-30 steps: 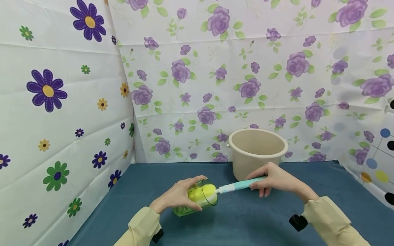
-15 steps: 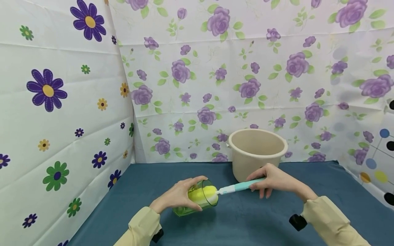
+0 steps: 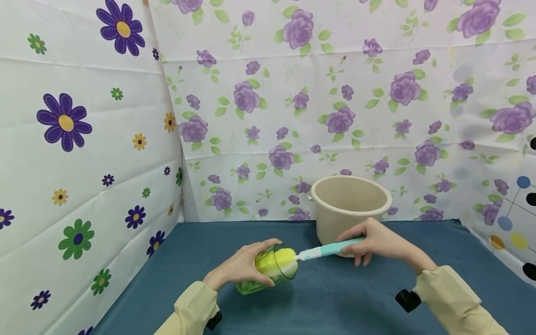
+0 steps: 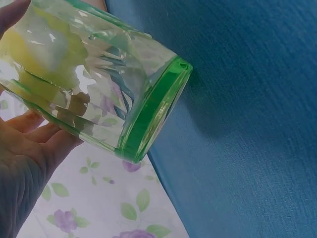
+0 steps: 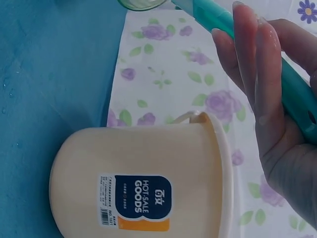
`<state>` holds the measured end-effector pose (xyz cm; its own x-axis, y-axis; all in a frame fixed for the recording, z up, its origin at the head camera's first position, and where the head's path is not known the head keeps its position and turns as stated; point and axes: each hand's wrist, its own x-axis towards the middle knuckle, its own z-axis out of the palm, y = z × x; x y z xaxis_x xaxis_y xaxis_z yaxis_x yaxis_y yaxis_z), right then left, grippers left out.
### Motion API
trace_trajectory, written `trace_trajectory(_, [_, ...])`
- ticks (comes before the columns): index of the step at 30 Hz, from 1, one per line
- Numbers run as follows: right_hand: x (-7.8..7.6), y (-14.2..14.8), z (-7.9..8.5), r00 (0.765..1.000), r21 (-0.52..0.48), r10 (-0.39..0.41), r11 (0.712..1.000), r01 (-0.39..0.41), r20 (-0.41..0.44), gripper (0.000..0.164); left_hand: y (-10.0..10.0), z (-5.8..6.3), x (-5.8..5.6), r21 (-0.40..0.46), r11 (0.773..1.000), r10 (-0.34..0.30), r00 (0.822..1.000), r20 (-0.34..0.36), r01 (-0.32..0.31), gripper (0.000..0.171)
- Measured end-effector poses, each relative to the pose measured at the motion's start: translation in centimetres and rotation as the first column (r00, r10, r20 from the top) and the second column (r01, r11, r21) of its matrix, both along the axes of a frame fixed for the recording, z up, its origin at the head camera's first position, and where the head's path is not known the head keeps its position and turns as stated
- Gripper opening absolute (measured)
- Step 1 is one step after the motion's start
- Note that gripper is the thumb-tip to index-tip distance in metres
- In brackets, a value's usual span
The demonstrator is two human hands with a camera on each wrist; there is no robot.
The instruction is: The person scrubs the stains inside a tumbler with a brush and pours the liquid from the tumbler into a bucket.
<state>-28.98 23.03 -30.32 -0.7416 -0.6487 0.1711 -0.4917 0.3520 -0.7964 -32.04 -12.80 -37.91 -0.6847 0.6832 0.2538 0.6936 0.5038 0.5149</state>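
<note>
My left hand [image 3: 242, 266] grips a clear green-tinted glass [image 4: 106, 79], tilted so its mouth faces right. In the head view, the yellow sponge head [image 3: 285, 258] of a bottle brush sits in the glass's mouth, its tip end inside. My right hand [image 3: 377, 239] holds the brush by its teal and white handle [image 3: 332, 248], fingers and thumb around the far end. Through the glass wall in the left wrist view, the yellow and white sponge [image 4: 42, 54] shows. The right wrist view has the teal handle [image 5: 215, 14] along my fingers and the glass's rim [image 5: 143, 4] at the top.
A beige bucket [image 3: 324, 223] stands upright behind my right hand, near the back of the blue cloth-covered table [image 3: 234, 232]. It bears a label [image 5: 143, 198]. Flower-printed sheets [image 3: 259, 125] hang behind and at both sides. Small water drops dot the cloth in the right wrist view.
My right hand has shifted slightly right and up, drawing the brush a little out of the glass. The left hand and glass stay nearly in place.
</note>
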Motion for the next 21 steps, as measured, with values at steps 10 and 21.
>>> trace_trajectory(10, [-0.08,0.62,0.75,1.000,0.026,-0.002,1.000,0.002,0.001,0.034,-0.02,0.09,0.15,-0.021,1.000,0.016,1.000,-0.010,-0.017,0.090])
trace_trajectory(21, [0.21,0.85,0.69,0.999,0.039,0.050,0.998,-0.051,0.016,0.031,-0.02,-0.01,0.09,-0.023,1.000,-0.007,1.000,-0.020,0.007,0.088])
